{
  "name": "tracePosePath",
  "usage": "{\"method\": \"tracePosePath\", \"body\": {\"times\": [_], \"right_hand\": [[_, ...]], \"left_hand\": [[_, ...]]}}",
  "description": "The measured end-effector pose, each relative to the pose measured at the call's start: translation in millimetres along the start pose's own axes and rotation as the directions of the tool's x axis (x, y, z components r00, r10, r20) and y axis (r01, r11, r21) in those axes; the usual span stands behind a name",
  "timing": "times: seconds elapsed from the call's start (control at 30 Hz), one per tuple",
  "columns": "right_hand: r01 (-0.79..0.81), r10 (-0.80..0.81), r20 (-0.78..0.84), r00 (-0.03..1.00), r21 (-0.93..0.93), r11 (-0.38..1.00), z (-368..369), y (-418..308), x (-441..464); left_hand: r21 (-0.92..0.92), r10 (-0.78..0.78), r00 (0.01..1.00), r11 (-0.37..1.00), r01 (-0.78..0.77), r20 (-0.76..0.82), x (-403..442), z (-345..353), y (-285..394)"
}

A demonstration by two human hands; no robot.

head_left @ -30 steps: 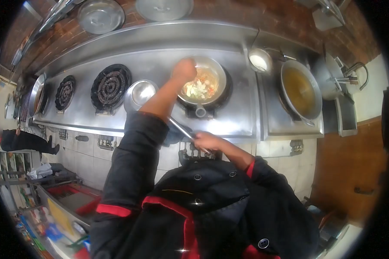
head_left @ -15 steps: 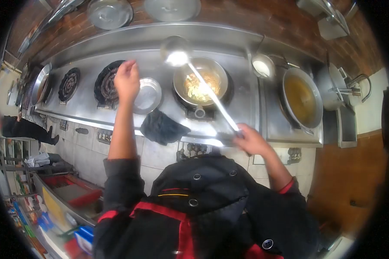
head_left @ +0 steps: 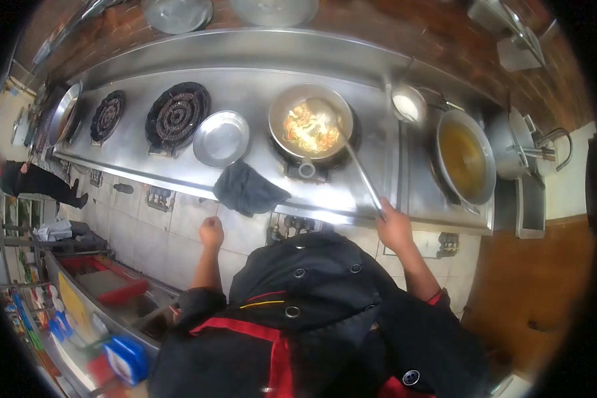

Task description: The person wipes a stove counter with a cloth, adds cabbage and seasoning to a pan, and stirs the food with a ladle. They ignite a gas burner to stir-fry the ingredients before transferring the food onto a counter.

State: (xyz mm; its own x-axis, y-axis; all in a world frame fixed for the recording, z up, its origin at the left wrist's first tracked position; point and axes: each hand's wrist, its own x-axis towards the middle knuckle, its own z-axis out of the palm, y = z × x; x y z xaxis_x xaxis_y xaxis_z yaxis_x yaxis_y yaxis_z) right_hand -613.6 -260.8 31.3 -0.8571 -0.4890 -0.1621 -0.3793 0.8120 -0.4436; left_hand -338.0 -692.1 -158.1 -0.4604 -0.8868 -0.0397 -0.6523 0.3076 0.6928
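My right hand (head_left: 395, 227) is closed around the handle of a long metal ladle (head_left: 361, 169). The ladle's bowl rests among the food (head_left: 310, 131), pale and orange strips, in a metal wok (head_left: 279, 109) on a burner. Down in front of the stove's edge is my left hand (head_left: 211, 233), its fingers curled and nothing visible in them. Nearest to it lies a dark cloth (head_left: 249, 190), draped over the stove's front edge. An empty metal bowl (head_left: 221, 139) stands on the steel top just behind the cloth.
Bare burners (head_left: 178, 116) sit on the left of the steel stove. At the right are a large pan of yellowish liquid (head_left: 463, 158), a small container of white stuff (head_left: 406, 106) and a tall pot (head_left: 509, 142). Another person (head_left: 33, 179) stands far left.
My left hand has dropped from above the stove to in front of its edge. The ladle has come down from above the wok's far side into the food.
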Motion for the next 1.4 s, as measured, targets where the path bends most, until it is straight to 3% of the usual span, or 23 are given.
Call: {"method": "tracePosePath", "body": {"times": [0.07, 0.1, 0.17, 0.27, 0.3, 0.33, 0.4, 0.47, 0.53, 0.67, 0.7, 0.73, 0.77, 0.83, 0.87, 0.97, 1.1, 1.13, 1.2, 1.27, 1.3, 1.37, 1.4], "right_hand": [[-0.012, 0.013, -0.042, 0.999, 0.017, 1.0, 8, -6, 2], [-0.061, 0.061, -0.051, 0.997, -0.002, 0.998, 10, -8, 4], [-0.11, 0.108, -0.06, 0.992, -0.023, 0.994, 9, -9, 7], [-0.146, 0.146, -0.004, 0.989, -0.095, 0.985, 2, -10, 10], [-0.083, 0.078, 0.049, 0.996, 0.104, 0.991, -6, -7, 9], [-0.027, 0.0, 0.088, 0.996, 0.3, 0.954, -11, -4, 8], [-0.076, 0.035, 0.124, 0.992, 0.344, 0.936, -16, -3, 8], [-0.124, 0.064, 0.167, 0.984, 0.381, 0.916, -17, 0, 12], [0.003, 0.003, -0.046, 0.999, 0.144, 0.99, -10, 6, 19], [-0.002, -0.001, -0.033, 0.999, -0.089, 0.996, -8, 4, 22], [-0.13, 0.103, 0.135, 0.986, 0.21, 0.969, -16, -5, 16], [-0.294, 0.15, 0.324, 0.934, 0.46, 0.838, -22, -10, 11], [-0.295, 0.149, 0.329, 0.933, 0.456, 0.84, -25, -11, 6], [-0.397, 0.112, 0.448, 0.887, 0.617, 0.679, -29, -11, -1], [-0.401, 0.111, 0.453, 0.885, 0.617, 0.677, -38, -17, -3], [-0.366, 0.159, 0.429, 0.889, 0.46, 0.809, -59, -26, -4], [-0.063, 0.014, 0.273, 0.962, 0.17, 0.983, -53, -21, -1], [-0.002, -0.009, 0.205, 0.979, 0.054, 0.999, -45, -24, 0], [-0.024, 0.027, 0.172, 0.985, -0.016, 1.0, -24, -31, -1], [-0.036, 0.047, 0.143, 0.989, -0.084, 0.996, -19, -33, -4], [-0.035, 0.036, 0.158, 0.987, -0.011, 0.999, -24, -30, -8], [-0.006, 0.004, 0.175, 0.985, 0.009, 1.0, -40, -29, -9], [-0.009, 0.008, 0.178, 0.984, 0.006, 1.0, -41, -28, -7]], "left_hand": [[0.193, -0.137, 0.989, 0.973, 0.123, 0.061, -12, 0, -22], [0.191, -0.143, 0.988, 0.973, 0.129, 0.058, -18, 1, -34], [0.375, -0.181, 0.954, 0.923, 0.081, 0.239, -31, 7, -72], [0.618, -0.041, 0.755, 0.605, -0.502, 0.654, -53, 19, -125], [0.571, -0.117, 0.596, 0.478, -0.667, 0.795, -58, 19, -123], [0.57, -0.114, 0.596, 0.478, -0.668, 0.794, -63, 23, -133], [0.46, -0.153, 0.467, 0.588, -0.666, 0.871, -78, 34, -159], [0.451, -0.115, 0.475, 0.564, -0.692, 0.873, -87, 37, -165], [0.407, -0.025, 0.476, 0.558, -0.723, 0.879, -87, 47, -184], [0.393, 0.081, 0.502, 0.521, -0.758, 0.861, -64, 24, -137], [0.457, 0.028, 0.549, 0.521, -0.721, 0.835, -60, 22, -127], [0.517, -0.028, 0.591, 0.518, -0.681, 0.806, -58, 20, -120], [0.483, 0.077, 0.594, 0.504, -0.716, 0.801, -56, 17, -118], [0.485, 0.038, 0.611, 0.571, -0.662, 0.79, -52, 17, -113], [0.485, 0.002, 0.625, 0.628, -0.608, 0.781, -51, 15, -113], [0.511, -0.094, 0.604, 0.644, -0.57, 0.791, -50, 12, -112], [0.465, -0.065, 0.554, 0.629, -0.623, 0.83, -54, 12, -119], [0.46, -0.124, 0.598, 0.766, -0.45, 0.792, -55, 17, -130], [0.434, -0.194, 0.633, 0.866, -0.248, 0.75, -55, 17, -129], [0.405, -0.115, 0.657, 0.861, -0.309, 0.745, -57, 10, -115], [0.398, -0.09, 0.666, 0.857, -0.327, 0.741, -55, 8, -112], [0.504, -0.074, 0.605, 0.639, -0.582, 0.793, -53, 10, -115], [0.501, -0.076, 0.601, 0.641, -0.582, 0.796, -54, 9, -118]]}}
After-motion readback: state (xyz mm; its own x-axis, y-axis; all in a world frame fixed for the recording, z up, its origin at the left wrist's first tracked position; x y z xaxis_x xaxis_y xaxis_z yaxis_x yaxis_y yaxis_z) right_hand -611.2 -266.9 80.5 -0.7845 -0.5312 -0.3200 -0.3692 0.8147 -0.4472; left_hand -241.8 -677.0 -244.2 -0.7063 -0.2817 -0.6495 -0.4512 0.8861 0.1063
